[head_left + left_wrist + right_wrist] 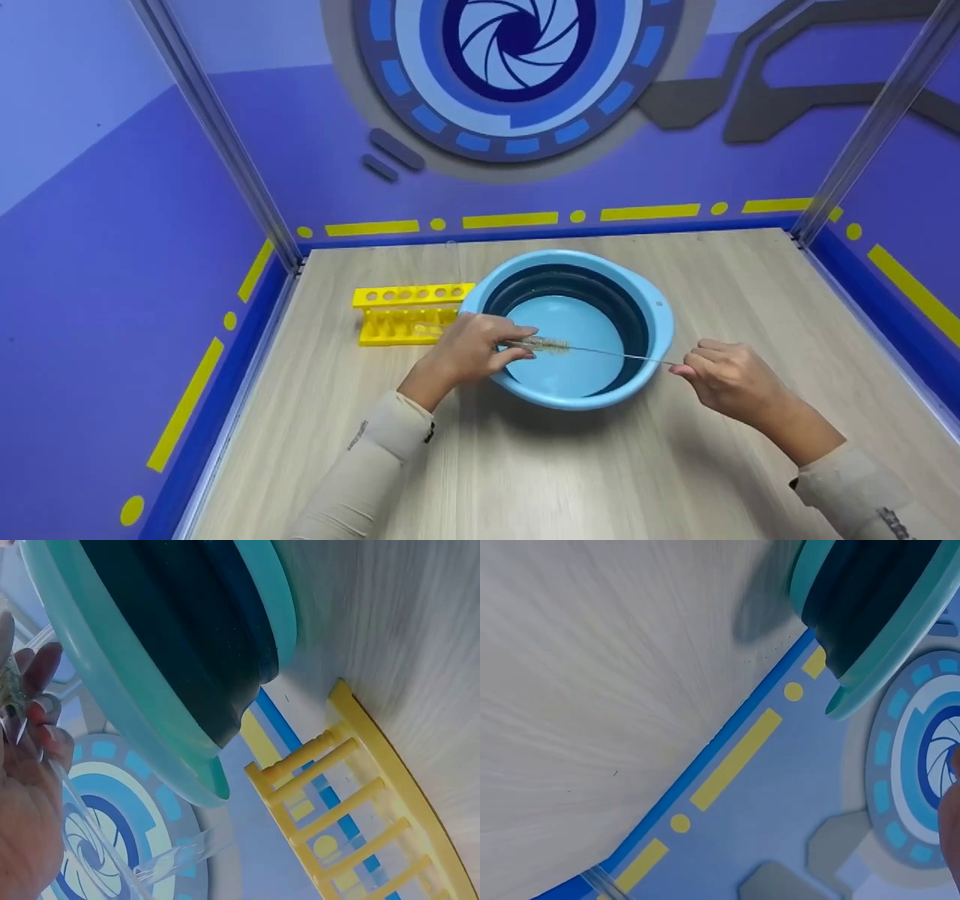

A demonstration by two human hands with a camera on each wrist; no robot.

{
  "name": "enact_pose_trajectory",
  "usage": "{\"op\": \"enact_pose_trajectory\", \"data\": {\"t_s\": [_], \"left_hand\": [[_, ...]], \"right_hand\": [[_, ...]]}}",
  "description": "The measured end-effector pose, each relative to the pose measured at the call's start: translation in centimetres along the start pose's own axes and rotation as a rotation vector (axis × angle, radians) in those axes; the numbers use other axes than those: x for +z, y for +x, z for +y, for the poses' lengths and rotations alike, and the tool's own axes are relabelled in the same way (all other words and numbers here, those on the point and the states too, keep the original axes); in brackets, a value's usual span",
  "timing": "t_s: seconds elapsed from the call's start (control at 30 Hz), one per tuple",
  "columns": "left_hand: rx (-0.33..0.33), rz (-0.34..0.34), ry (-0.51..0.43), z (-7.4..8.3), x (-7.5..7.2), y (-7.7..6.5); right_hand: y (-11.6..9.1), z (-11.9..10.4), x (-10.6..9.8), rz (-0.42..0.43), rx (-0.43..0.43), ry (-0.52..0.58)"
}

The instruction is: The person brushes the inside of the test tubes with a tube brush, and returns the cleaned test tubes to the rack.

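Observation:
Over the basin, my left hand (476,346) grips a clear test tube (97,829) that runs back past the palm. A tube brush (551,345) lies in line with the tube, its pale bristles right at the left fingertips. From the bristles a thin wire handle (619,355) stretches right across the basin. My right hand (731,377) pinches the far end of that wire, just beyond the basin's right side. Below the brush sits a light blue basin (660,315) with dark, folding walls. In the right wrist view only a sliver of the right hand (950,832) shows.
A yellow test tube rack (367,297) stands left of the basin, close to its rim. Another clear tube (453,262) rises at the rack's right end. Blue and purple panels (247,142) enclose the wooden table (300,450) at the back and sides.

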State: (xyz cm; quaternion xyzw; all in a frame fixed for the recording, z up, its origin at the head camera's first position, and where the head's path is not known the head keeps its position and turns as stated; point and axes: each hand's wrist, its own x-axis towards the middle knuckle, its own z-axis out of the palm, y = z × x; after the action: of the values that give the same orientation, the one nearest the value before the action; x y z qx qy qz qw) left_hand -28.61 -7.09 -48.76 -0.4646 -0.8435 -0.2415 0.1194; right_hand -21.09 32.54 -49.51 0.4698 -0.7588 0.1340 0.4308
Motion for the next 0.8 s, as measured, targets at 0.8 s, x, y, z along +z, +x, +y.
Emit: {"op": "enact_pose_trajectory", "data": {"t_s": [0.8], "left_hand": [[0.074, 0.224, 0.286, -0.5, -0.3, 0.3]], "right_hand": [[-0.1, -1.0, -2.6, -0.367, 1.154, 0.945]]}}
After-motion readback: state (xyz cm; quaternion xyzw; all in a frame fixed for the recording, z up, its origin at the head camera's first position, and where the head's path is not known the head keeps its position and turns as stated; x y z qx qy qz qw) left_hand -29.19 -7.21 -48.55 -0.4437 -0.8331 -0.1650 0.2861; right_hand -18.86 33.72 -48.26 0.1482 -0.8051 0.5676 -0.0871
